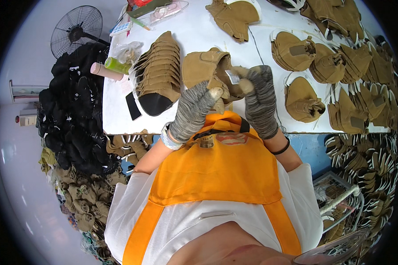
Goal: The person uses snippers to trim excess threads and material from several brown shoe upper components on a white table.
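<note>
Both hands wear grey knit gloves with the fingertips bare. Between them, above the near part of the white table, is a tan suede shoe upper [197, 67] with its opening turned to the right. My left hand [193, 106] is closed on its near edge, thumb on top. My right hand [259, 98] pinches the opening's right edge, beside a small white label [232, 77] inside. To the left lies a row of nested tan shoe uppers [166, 57], the nearest with a black toe [154, 104].
Several stacks of tan uppers [305, 99] cover the table's [263, 42] right side. A black phone [133, 106], a pink bottle [106, 71] and a green bottle [117, 66] are at the left. Black piles [77, 119] and a fan [76, 33] stand beyond the left edge.
</note>
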Tool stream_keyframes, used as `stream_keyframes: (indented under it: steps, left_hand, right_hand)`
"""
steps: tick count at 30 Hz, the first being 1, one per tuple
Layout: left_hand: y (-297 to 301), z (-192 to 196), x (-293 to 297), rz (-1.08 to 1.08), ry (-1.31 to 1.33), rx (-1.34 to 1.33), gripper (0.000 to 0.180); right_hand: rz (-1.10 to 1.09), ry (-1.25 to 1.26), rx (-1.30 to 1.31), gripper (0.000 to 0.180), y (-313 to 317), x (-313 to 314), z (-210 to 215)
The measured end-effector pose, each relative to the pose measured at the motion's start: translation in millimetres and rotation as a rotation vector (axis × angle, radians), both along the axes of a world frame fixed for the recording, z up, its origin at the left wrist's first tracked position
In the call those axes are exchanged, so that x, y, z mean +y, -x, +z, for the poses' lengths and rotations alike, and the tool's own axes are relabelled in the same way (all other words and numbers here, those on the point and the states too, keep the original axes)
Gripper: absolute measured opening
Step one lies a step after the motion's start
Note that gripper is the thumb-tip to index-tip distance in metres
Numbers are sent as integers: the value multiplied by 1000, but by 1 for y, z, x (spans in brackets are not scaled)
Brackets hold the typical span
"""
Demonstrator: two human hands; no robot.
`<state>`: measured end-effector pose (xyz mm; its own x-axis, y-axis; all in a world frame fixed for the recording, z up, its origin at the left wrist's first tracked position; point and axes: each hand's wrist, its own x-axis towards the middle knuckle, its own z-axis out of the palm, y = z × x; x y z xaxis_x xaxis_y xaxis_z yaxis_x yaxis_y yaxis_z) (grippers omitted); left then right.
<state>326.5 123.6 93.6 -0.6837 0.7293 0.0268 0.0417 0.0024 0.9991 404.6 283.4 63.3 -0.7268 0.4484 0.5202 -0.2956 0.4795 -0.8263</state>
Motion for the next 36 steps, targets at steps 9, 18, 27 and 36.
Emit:
stream_keyframes:
  steps: [9,18,27,36]
  left_hand:
    - [-1,-8,2,11,-30,84,28]
    - [-4,-6,7,-26,-11,185,28]
    - [3,-15,4,-46,256,1136,24]
    - [23,-13,-14,455,-7,556,49]
  right_hand:
    - [133,416,-7,33,-3,6,-17]
    - [211,473,-14,42,-2,2,-7]
    - [176,565,-98,44,5,3,-37]
    - [180,492,88,39,9,9,-28]
